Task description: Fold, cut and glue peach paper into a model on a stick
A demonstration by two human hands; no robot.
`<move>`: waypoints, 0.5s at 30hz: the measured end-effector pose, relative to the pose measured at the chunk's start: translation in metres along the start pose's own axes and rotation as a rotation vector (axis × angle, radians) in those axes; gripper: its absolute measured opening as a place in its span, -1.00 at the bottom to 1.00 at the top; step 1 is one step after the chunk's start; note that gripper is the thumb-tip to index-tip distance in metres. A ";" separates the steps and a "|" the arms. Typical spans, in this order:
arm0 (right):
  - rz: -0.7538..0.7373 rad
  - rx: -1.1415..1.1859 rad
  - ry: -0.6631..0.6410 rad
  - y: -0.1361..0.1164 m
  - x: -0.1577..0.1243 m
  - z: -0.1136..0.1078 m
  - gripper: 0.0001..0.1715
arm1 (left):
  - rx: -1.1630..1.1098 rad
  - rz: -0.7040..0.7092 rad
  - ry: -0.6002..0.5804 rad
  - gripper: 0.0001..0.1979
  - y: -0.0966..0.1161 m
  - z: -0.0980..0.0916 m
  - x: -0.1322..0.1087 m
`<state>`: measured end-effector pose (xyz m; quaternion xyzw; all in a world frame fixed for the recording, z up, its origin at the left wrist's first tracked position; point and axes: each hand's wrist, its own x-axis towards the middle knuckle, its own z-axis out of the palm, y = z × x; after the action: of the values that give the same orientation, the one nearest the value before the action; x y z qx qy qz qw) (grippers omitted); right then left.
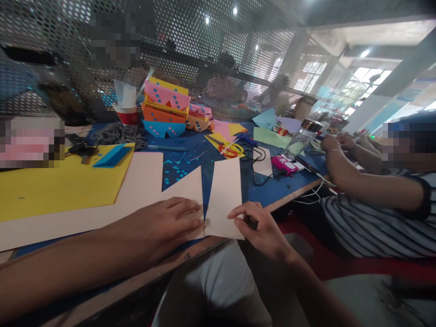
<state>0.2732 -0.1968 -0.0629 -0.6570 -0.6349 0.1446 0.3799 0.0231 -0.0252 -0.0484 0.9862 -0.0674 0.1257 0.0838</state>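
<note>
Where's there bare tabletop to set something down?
Blue table: small patch between the black cable, the white sheet the right hand touches, and the front edge. Crowded beyond: scissors, blue scraps, stacked folded paper.

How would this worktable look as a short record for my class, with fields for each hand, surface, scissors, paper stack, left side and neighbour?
left hand: palm down on a cream paper piece with a slanted top edge
right hand: thumb and forefinger over the right edge of a narrow cream paper piece
surface: blue tabletop with small blue paper scraps
scissors: red and yellow handles
stack: folded blue, orange, pink and yellow paper shapes
left side: large yellow paper sheet overlapping a cream sheet
neighbour: person in a striped shirt, at right
</note>
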 end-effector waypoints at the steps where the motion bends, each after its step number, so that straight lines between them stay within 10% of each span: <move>1: -0.005 0.007 0.006 0.001 -0.001 -0.001 -0.78 | 0.010 -0.008 -0.005 -0.63 0.001 0.001 0.001; 15: -0.027 -0.014 0.009 0.003 -0.004 0.003 -0.79 | -0.096 -0.144 -0.048 -0.40 0.016 -0.008 -0.013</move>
<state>0.2731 -0.1993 -0.0678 -0.6517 -0.6430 0.1321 0.3800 0.0064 -0.0384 -0.0419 0.9861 -0.0043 0.0924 0.1382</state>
